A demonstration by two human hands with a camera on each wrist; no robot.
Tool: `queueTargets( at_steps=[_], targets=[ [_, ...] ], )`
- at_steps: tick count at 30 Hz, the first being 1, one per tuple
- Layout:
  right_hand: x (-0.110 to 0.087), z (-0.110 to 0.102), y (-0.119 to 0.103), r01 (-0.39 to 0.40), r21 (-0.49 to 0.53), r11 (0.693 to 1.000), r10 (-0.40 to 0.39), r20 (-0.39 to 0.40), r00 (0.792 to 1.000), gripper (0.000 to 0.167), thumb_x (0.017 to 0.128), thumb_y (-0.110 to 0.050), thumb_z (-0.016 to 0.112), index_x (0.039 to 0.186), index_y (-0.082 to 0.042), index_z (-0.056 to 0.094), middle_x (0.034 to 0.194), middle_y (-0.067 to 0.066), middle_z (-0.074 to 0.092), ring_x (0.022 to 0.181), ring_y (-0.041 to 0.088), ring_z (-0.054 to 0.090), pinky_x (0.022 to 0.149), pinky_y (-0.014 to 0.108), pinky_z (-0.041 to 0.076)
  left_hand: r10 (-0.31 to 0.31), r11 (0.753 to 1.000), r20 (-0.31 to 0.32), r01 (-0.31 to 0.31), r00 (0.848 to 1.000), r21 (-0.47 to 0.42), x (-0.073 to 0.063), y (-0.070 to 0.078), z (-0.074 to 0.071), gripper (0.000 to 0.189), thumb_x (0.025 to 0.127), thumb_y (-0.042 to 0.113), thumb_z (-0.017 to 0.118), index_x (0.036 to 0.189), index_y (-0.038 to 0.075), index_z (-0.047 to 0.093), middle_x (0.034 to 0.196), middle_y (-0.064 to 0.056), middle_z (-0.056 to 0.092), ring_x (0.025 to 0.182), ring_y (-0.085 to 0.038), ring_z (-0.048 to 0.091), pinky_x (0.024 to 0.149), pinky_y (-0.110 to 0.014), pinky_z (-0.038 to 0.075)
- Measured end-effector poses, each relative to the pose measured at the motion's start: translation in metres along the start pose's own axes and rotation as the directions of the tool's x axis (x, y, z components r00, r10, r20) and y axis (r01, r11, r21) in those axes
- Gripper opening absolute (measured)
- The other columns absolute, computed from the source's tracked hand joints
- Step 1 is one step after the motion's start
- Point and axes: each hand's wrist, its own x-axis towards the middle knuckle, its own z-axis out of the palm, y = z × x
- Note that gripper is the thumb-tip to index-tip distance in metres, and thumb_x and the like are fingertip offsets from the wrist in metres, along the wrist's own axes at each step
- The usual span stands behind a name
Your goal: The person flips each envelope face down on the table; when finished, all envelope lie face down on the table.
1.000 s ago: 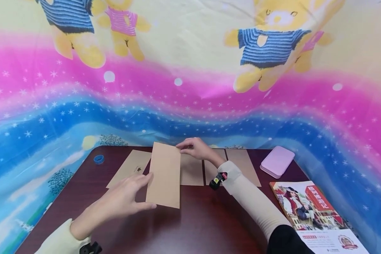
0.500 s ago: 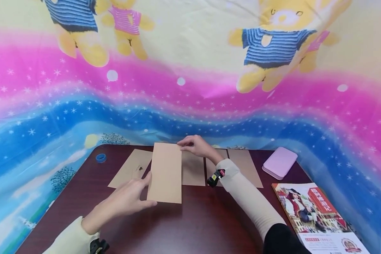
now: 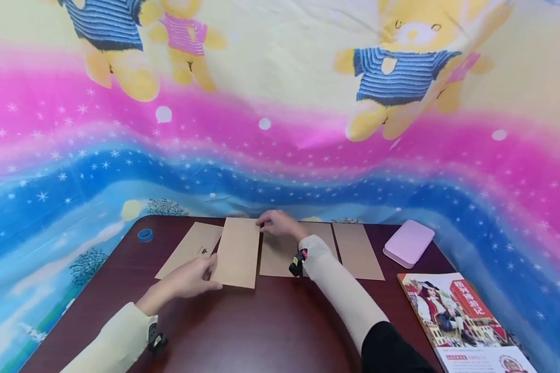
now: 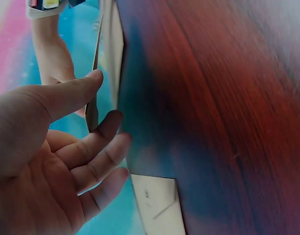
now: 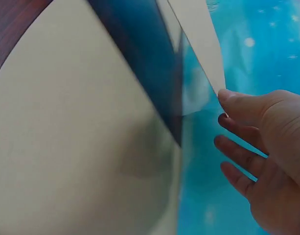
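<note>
A plain brown paper envelope (image 3: 235,254) is held close over the table between both hands, its long sides running away from me. My left hand (image 3: 186,280) pinches its near left corner; in the left wrist view, thumb and forefinger meet on the envelope's edge (image 4: 92,116) while the other fingers spread loosely. At the far right corner, my right hand (image 3: 280,224) pinches the envelope (image 5: 201,41) between thumb and forefinger. Left of it lies another envelope (image 3: 179,254) with a small dark logo. To the right, two more brown envelopes (image 3: 280,261) (image 3: 357,254) lie flat in a row, partly under my right arm.
On the dark red-brown table (image 3: 261,331), a blue ring (image 3: 145,235) sits at the far left. A pink case (image 3: 409,243) lies at the far right, with an illustrated book (image 3: 457,316) nearer me. A printed bear curtain (image 3: 280,145) hangs behind the table.
Both hands have lowered the envelope toward the table, and it lies flatter than before. My right hand has come down and slightly left with it; the neighbouring envelopes have not moved.
</note>
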Motion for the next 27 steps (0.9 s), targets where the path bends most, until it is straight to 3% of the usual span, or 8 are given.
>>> queueTargets(
  at_steps=[4,8,11,17,21,27],
  targets=[
    [0.001,0.01,-0.003,-0.027,-0.084,0.996,0.033,0.077,0.996,0.034,0.1,-0.018,0.067,0.133,-0.012,0.069,0.143,0.007,0.064,0.14,0.027,0.054,0.122,0.049,0.035,-0.06,0.997,0.014,0.059,0.998,0.047,0.012,-0.01,0.008,0.029,0.089,0.022,0.08,0.091,0.007,0.055,0.068,0.005,0.051,0.058,-0.007,0.043,0.056,-0.023,0.035],
    [0.004,0.021,-0.003,-0.065,-0.148,0.987,0.08,0.097,0.992,0.037,0.099,-0.021,0.069,0.136,-0.017,0.068,0.142,0.001,0.065,0.141,0.023,0.053,0.126,0.056,0.022,-0.084,0.992,0.033,0.081,0.996,0.092,0.022,-0.017,0.014,0.03,0.089,0.023,0.08,0.086,0.007,0.055,0.066,0.005,0.046,0.059,-0.009,0.04,0.058,-0.024,0.033],
    [0.007,0.029,-0.002,-0.08,-0.211,0.974,0.101,0.091,0.991,0.037,0.101,-0.024,0.067,0.138,-0.021,0.067,0.143,-0.002,0.066,0.141,0.022,0.053,0.126,0.055,0.023,-0.103,0.99,0.046,0.098,0.994,0.096,0.028,-0.018,0.017,0.031,0.089,0.025,0.081,0.084,0.007,0.055,0.065,0.005,0.045,0.059,-0.01,0.041,0.058,-0.025,0.033],
    [0.015,0.038,-0.004,-0.079,-0.314,0.946,0.115,0.1,0.988,0.03,0.107,-0.026,0.056,0.134,-0.022,0.066,0.128,0.002,0.069,0.13,0.024,0.058,0.122,0.053,0.028,-0.157,0.983,0.06,0.151,0.986,0.104,0.034,-0.018,0.016,0.031,0.088,0.027,0.082,0.082,0.01,0.056,0.065,0.003,0.046,0.059,-0.012,0.043,0.058,-0.027,0.035],
    [0.02,0.04,-0.006,-0.117,-0.32,0.94,0.151,0.084,0.985,0.037,0.108,-0.025,0.053,0.144,-0.023,0.06,0.145,0.0,0.062,0.144,0.027,0.049,0.127,0.055,0.021,-0.2,0.976,0.059,0.194,0.978,0.1,0.038,-0.02,0.014,0.03,0.089,0.026,0.081,0.083,0.012,0.055,0.065,0.0,0.048,0.056,-0.015,0.046,0.055,-0.03,0.037],
    [0.025,0.041,-0.005,-0.156,-0.339,0.928,0.198,0.093,0.976,0.044,0.11,-0.027,0.048,0.153,-0.024,0.05,0.159,0.004,0.05,0.151,0.03,0.04,0.128,0.053,0.02,-0.203,0.969,0.033,0.196,0.979,0.149,0.045,-0.023,0.014,0.031,0.09,0.029,0.08,0.082,0.011,0.056,0.067,-0.001,0.052,0.066,-0.017,0.049,0.071,-0.035,0.04]
  ],
)
